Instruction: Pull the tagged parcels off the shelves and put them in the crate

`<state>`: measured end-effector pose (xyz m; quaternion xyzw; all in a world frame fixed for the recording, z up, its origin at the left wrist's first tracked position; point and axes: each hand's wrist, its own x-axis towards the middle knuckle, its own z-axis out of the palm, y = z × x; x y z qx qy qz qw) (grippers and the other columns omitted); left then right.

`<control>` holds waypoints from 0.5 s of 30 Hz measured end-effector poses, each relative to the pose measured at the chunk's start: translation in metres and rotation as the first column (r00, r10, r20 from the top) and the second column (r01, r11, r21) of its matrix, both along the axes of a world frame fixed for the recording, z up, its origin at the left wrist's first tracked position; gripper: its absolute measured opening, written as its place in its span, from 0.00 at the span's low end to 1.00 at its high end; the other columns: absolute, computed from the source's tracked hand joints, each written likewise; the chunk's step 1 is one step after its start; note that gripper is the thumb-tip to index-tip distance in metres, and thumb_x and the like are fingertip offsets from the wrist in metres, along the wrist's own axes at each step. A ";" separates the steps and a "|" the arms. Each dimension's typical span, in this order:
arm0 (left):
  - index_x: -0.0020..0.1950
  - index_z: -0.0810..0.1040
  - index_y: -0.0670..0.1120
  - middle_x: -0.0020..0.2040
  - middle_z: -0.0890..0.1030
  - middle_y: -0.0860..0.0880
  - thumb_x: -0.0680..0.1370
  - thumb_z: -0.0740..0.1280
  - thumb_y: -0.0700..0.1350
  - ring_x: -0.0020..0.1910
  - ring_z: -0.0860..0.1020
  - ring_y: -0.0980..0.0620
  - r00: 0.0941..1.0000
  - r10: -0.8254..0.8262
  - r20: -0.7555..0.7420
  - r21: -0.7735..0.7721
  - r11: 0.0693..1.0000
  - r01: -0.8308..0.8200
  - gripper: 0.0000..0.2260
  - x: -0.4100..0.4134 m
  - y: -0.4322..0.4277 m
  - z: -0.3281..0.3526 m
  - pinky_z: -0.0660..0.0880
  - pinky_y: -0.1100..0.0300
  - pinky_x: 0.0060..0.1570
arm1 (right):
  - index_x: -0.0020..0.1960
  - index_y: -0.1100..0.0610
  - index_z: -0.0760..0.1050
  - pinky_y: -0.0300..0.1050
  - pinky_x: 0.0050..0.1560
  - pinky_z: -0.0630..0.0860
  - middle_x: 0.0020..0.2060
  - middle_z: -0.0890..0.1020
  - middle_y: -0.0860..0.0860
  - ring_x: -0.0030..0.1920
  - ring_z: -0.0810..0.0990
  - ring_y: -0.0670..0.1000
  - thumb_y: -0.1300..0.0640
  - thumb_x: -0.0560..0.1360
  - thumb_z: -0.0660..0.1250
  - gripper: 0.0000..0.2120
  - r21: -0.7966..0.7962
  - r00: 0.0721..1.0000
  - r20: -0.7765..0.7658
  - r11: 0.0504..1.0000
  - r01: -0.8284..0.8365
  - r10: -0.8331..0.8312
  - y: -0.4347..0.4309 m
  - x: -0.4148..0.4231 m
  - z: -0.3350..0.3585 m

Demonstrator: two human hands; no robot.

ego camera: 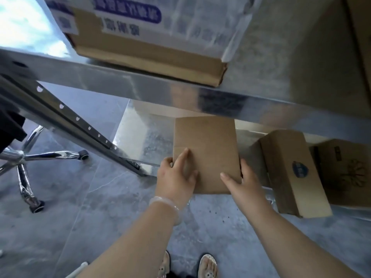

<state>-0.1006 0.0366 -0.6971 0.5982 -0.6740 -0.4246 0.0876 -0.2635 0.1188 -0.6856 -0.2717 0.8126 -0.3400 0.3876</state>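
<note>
— What is all around?
— A metal shelf (180, 91) is the biggest thing. Its shiny top bar runs right across, just above the hands. A big box (152, 57) sits up on it and hangs over the edge. Down on the gray floor (100, 207), to the left, are shiny chair legs (30, 157) with wheels. A long box (289, 169) lies just beside the parcel on the right and pokes out at a slant.
— Where is the parcel?
— The brown parcel (206, 145) lies flat on the low shelf, under the top bar, and sticks out at the front. The left hand (176, 177) holds its left side, with fingers on top. The right hand (243, 183) holds its right side, with the thumb on top. A clear bracelet (168, 205) is on the left wrist.
— Any words?
— The big box has a blue label (128, 13), too blurry to read. The long box has a round blue sticker (300, 169), also too blurry
</note>
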 end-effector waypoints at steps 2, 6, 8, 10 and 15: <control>0.75 0.63 0.64 0.65 0.67 0.47 0.76 0.69 0.56 0.64 0.68 0.48 1.000 0.023 -0.003 0.046 0.999 -0.023 0.29 0.007 0.006 0.000 0.60 0.65 0.61 | 0.69 0.38 0.65 0.24 0.40 0.69 0.53 0.72 0.36 0.49 0.71 0.25 0.52 0.74 0.72 0.28 -0.039 1.000 -0.028 0.999 0.003 -0.004 0.010 0.010 0.006; 0.76 0.57 0.65 0.65 0.64 0.49 0.73 0.70 0.62 0.65 0.69 0.47 0.999 0.025 -0.029 0.157 0.987 -0.020 0.36 0.020 0.013 0.001 0.68 0.56 0.65 | 0.71 0.36 0.61 0.39 0.57 0.73 0.65 0.71 0.42 0.60 0.72 0.37 0.53 0.74 0.71 0.31 -0.071 0.999 0.034 0.997 -0.009 0.012 0.019 0.026 0.015; 0.77 0.53 0.66 0.71 0.61 0.48 0.69 0.69 0.68 0.70 0.65 0.46 1.000 0.011 -0.015 0.217 0.976 -0.007 0.41 0.022 0.013 0.003 0.66 0.52 0.70 | 0.74 0.40 0.60 0.47 0.67 0.69 0.69 0.70 0.43 0.66 0.70 0.43 0.53 0.75 0.70 0.33 -0.067 0.999 -0.018 0.997 -0.046 0.045 0.020 0.032 0.019; 0.78 0.52 0.65 0.76 0.58 0.47 0.66 0.66 0.74 0.75 0.58 0.45 1.000 0.009 0.027 0.218 0.976 -0.015 0.44 0.020 0.013 0.007 0.60 0.50 0.74 | 0.76 0.40 0.57 0.47 0.70 0.64 0.72 0.66 0.44 0.70 0.65 0.44 0.48 0.75 0.68 0.33 -0.056 0.991 -0.112 0.995 -0.080 0.074 0.019 0.038 0.023; 0.79 0.59 0.50 0.79 0.55 0.47 0.54 0.55 0.82 0.78 0.52 0.47 0.995 0.083 0.048 0.176 0.980 -0.090 0.59 0.006 0.009 0.028 0.52 0.51 0.77 | 0.72 0.34 0.62 0.52 0.74 0.59 0.73 0.64 0.43 0.73 0.60 0.46 0.35 0.77 0.55 0.24 -0.124 0.964 -0.214 0.975 -0.186 0.157 0.015 0.051 0.033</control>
